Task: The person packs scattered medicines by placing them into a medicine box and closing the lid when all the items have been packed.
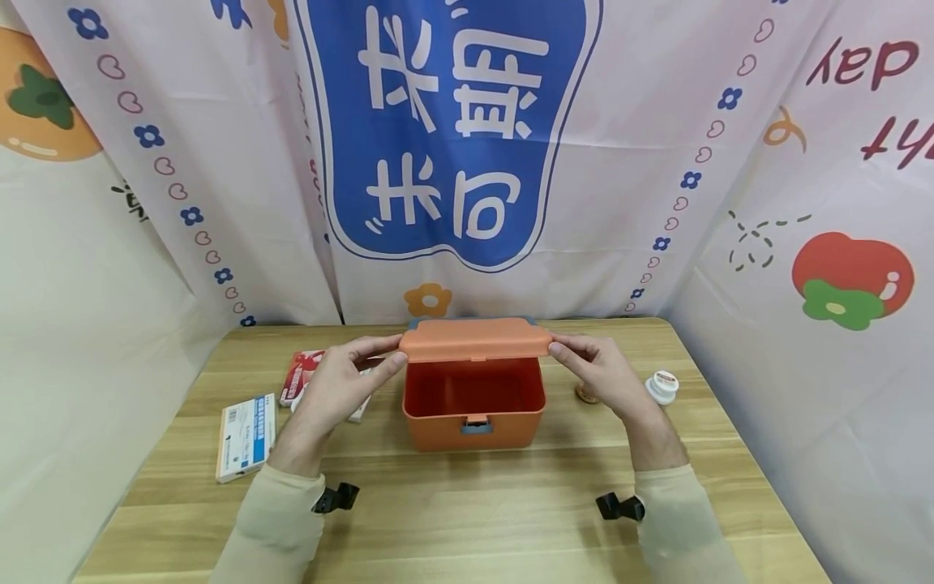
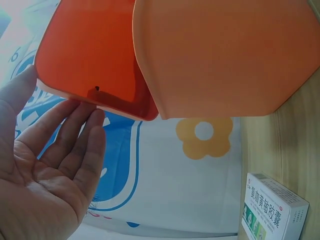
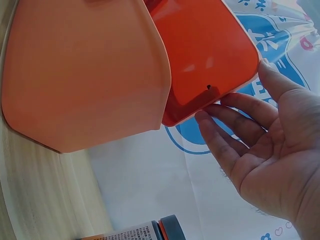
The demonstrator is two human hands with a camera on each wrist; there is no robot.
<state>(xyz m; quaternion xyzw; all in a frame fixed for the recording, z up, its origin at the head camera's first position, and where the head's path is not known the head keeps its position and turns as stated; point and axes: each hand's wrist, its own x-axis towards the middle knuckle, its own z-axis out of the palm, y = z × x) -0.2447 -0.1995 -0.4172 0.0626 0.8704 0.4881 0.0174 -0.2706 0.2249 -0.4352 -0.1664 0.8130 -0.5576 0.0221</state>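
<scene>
An orange storage box point(image 1: 438, 435) stands on the table with its hinged lid point(image 1: 474, 339) raised at the front. A red inside shows below the lid, and a blue-grey latch point(image 1: 477, 427) sits on the front wall. My left hand point(image 1: 341, 385) holds the left end of the lid, thumb at the front corner and fingers along the side edge. At the opposite end my right hand point(image 1: 611, 380) holds the lid in the same way. Both wrist views show the lid's red underside point(image 2: 92, 45) tilted up from the box's side wall point(image 3: 85, 75).
On the left lie a white-and-blue medicine box point(image 1: 244, 438) and a red box point(image 1: 297, 380). Another white carton point(image 2: 275, 207) is partly behind my left hand. To the right are a small brown bottle point(image 1: 584, 395) and a white jar point(image 1: 662, 388). Printed cloth point(image 1: 620, 162) hangs behind.
</scene>
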